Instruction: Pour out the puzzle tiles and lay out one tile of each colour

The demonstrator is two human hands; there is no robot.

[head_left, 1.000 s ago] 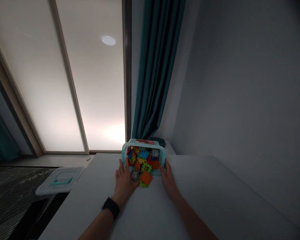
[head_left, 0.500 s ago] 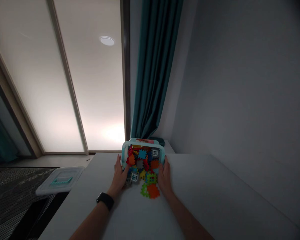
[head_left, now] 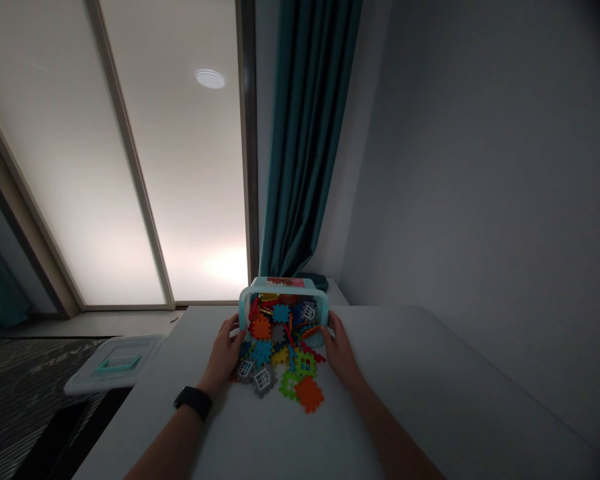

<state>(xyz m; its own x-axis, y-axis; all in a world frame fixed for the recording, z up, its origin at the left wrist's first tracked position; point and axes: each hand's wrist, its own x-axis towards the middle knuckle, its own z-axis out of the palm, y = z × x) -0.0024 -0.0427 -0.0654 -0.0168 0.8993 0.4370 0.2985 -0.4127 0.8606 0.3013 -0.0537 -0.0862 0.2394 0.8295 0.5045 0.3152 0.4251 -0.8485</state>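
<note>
White tabletop [head_left: 410, 380] under the tilted tub [head_left: 283, 291], curtain [head_left: 307, 147] behind; left grip [head_left: 223, 353] and right grip [head_left: 341, 351] clasp the tub's sides.

The left forearm [head_left: 163, 443] rises from the bottom edge, left of centre, slanting up and rightward to the left hand [head_left: 224, 353], while the right forearm [head_left: 387, 427] slants up and leftward from the bottom edge, right of centre. The right hand [head_left: 342, 351] sits about level with the left, both in the lower middle of the frame, well apart, with thumbs inward and fingers [head_left: 230, 325] pointing upward in a gripping pose.
</note>
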